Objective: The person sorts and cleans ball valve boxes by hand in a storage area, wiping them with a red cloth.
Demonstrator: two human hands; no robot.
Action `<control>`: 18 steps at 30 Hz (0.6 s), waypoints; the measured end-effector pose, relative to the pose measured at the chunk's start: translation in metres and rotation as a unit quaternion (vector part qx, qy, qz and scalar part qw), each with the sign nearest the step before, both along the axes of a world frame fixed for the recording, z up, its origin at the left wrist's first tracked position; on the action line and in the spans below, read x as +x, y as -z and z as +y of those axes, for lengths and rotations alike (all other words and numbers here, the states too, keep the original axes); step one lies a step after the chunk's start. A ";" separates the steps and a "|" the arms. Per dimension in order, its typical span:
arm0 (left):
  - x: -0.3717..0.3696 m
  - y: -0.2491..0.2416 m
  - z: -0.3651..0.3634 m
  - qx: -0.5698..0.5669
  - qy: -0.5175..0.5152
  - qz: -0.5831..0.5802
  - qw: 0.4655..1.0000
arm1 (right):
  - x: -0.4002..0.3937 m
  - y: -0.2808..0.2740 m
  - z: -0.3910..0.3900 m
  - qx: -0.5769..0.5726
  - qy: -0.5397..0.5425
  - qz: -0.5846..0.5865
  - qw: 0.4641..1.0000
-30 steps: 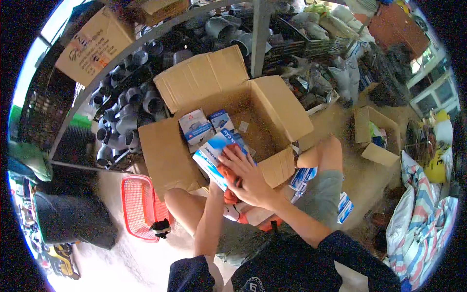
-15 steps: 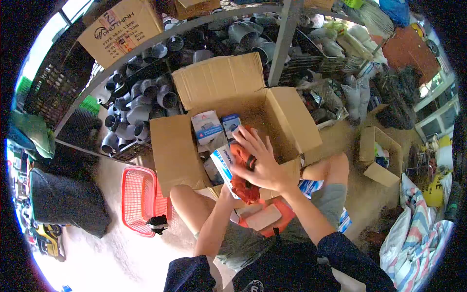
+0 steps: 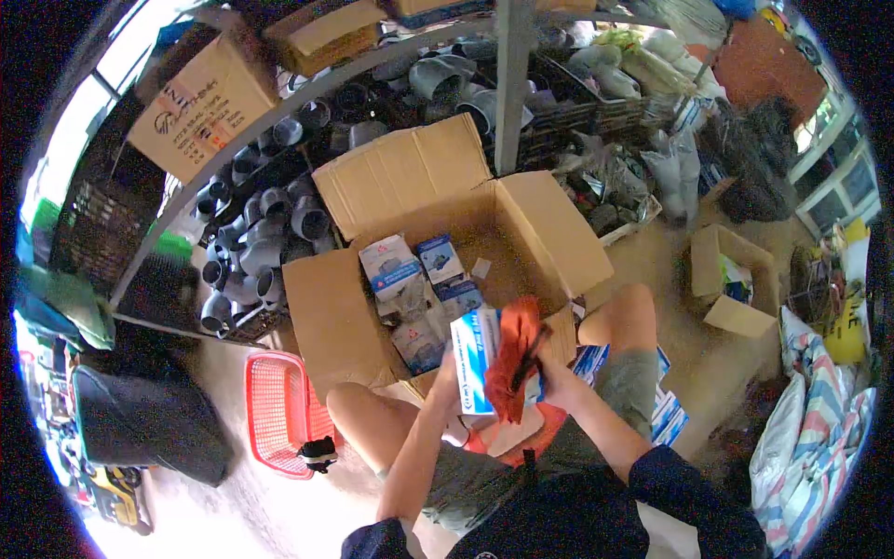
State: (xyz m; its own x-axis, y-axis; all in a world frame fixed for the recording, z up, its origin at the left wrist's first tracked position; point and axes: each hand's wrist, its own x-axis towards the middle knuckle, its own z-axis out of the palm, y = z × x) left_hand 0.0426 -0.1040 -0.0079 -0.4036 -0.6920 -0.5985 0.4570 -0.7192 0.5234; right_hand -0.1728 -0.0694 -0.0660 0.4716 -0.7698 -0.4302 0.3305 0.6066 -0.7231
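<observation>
A blue-and-white cardboard box (image 3: 474,361) is held up over my lap, its printed face toward me. My left hand (image 3: 449,380) grips its left side. A crumpled red-orange cloth (image 3: 515,361) lies across the right part of the box. My right hand (image 3: 556,375) is closed on the cloth at the right edge; its fingers are partly hidden. Just beyond stands a large open carton (image 3: 335,303), holding several smaller blue-and-white boxes (image 3: 392,264) along its left side.
A red plastic basket (image 3: 277,410) stands on the floor to my left, a black-and-white shoe (image 3: 318,454) by it. More blue-and-white boxes (image 3: 668,418) lie beside my right leg. Grey pipe fittings (image 3: 265,228) fill the rack behind. A small open carton (image 3: 736,270) is at right.
The box has turned more upright, showing its printed face. My right hand has moved from on top of the cloth to the box's right edge. The view has shifted slightly.
</observation>
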 end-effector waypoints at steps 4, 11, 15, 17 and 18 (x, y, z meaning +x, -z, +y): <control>0.036 0.033 -0.013 -0.149 -0.095 0.137 0.975 | 0.013 -0.023 -0.025 0.063 0.039 0.004 0.997; -0.001 -0.053 0.020 -0.438 -0.049 -0.307 0.843 | 0.016 -0.061 -0.071 0.025 0.002 -0.112 0.993; -0.028 -0.073 0.017 -0.414 -0.070 -0.356 0.835 | 0.016 -0.065 -0.068 0.092 0.067 -0.268 0.957; -0.041 -0.085 0.012 -0.414 -0.094 -0.414 0.805 | 0.009 -0.091 -0.065 0.085 0.105 -0.295 0.946; -0.044 -0.091 0.011 -0.421 -0.112 -0.456 0.776 | 0.005 -0.093 -0.067 0.088 0.108 -0.302 0.943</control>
State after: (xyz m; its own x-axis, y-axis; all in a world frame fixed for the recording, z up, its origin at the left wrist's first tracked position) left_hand -0.0015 -0.0932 0.0830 0.1087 -0.9843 0.1389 -0.3161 0.0983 0.9436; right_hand -0.1677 -0.1359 0.0272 0.5112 -0.8180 -0.2636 0.7794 0.5705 -0.2589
